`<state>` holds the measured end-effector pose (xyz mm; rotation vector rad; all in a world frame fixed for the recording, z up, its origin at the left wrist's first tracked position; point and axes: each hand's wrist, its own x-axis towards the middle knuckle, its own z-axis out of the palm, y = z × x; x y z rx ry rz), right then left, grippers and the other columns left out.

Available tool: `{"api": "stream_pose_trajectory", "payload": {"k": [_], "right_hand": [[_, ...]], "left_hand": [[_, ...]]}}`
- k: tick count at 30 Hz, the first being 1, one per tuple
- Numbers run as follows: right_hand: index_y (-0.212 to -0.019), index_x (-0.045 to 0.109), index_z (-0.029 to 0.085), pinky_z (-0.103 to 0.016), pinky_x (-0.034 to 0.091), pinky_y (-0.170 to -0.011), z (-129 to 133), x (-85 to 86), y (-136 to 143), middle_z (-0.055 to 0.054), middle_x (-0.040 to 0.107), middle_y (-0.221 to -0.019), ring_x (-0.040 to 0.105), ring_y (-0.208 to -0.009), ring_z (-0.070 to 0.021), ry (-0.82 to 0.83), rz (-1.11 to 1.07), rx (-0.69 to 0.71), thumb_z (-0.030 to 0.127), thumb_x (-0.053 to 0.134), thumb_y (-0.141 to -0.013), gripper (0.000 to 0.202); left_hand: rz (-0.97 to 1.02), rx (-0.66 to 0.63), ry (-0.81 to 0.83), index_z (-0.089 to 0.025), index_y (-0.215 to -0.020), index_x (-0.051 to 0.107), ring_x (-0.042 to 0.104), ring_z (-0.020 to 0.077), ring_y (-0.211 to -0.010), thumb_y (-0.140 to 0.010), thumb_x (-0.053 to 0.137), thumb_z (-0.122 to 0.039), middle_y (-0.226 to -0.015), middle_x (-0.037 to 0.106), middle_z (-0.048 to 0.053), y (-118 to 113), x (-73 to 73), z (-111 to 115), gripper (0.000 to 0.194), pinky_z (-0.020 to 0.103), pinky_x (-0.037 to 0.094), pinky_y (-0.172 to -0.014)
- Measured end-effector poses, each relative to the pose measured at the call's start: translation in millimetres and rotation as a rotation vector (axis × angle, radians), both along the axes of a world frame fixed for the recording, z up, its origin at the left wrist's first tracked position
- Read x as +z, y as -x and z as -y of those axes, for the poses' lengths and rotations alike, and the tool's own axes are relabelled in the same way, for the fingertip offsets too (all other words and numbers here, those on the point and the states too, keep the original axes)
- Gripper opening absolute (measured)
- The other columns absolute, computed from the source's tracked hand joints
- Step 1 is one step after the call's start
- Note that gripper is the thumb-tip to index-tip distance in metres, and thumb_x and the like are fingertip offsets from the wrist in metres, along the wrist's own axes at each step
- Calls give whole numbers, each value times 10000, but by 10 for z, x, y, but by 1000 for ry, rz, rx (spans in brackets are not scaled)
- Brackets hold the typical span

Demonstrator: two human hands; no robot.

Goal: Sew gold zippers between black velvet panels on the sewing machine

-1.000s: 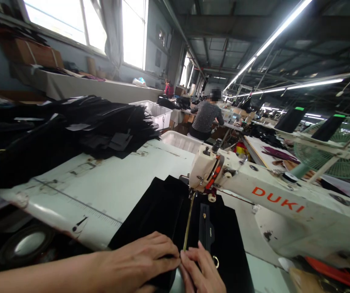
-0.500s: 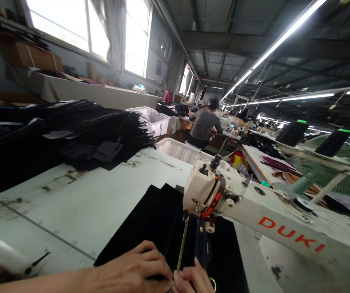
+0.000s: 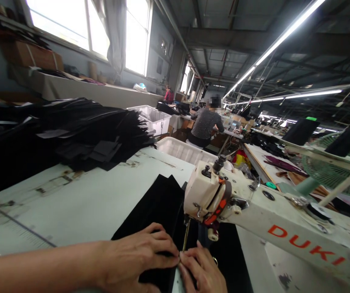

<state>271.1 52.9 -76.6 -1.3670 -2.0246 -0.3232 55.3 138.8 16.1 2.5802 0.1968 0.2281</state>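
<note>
A black fabric piece (image 3: 150, 211) lies on the pale sewing table, running under the head of a sewing machine (image 3: 203, 195). A narrow gold strip (image 3: 186, 236), perhaps a zipper, comes from beneath the needle area towards my fingertips. My left hand (image 3: 141, 256) is palm down on the fabric, its fingers bent and its tips pinching the edge beside the strip. Close against it, my right hand (image 3: 203, 266) is curled, thumb and forefinger pinched at the strip's near end. A small gold ring (image 3: 215, 261) shows behind the right hand. The needle itself is hidden.
A large heap of black cut pieces (image 3: 101, 126) covers the table's far left. Behind the table stand white plastic bins (image 3: 181, 148). A co-worker (image 3: 207, 126) sits farther back. Thread cones (image 3: 299, 132) and a green fan (image 3: 327, 167) are on the right.
Both hands and the black fabric have moved forward, closer to the machine. A shorter length of gold strip shows before the needle area. The view has shifted slightly.
</note>
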Motion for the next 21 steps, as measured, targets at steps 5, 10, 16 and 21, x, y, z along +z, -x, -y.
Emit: {"api": "stream_pose_trajectory", "payload": {"k": [5,10,16,21], "right_hand": [[-925,651,249,-198,586,-733,-140,86,-120,-2,675,-785,691,-734,-134,56,65,90,208,441,-958,216],[-954,675,250,-213,586,-727,-247,96,-167,-19,702,-849,710,-777,-146,64,43,40,219,439,-969,238],[-930,705,228,-273,603,-696,-342,141,-154,-52,731,-892,723,-783,-177,20,37,-58,290,402,-1002,317],[-998,699,228,-262,605,-678,-346,115,-179,-43,724,-904,721,-778,-163,-50,41,-55,363,389,-1012,339]], "left_hand": [[58,-15,-19,-227,-1338,552,585,288,-1119,-800,693,-276,-1260,637,100,-51,-48,-135,559,426,314,-1065],[116,-34,-58,-222,-1363,531,578,291,-1127,-854,654,-344,-1269,623,115,-100,-161,-300,538,428,310,-1071],[108,-27,-153,-192,-1348,540,571,284,-1113,-861,649,-354,-1256,609,125,-160,-252,-430,524,418,320,-1074],[174,0,-209,-210,-1335,556,586,265,-1100,-874,640,-386,-1233,625,101,-171,-348,-487,501,403,318,-1089]]}}
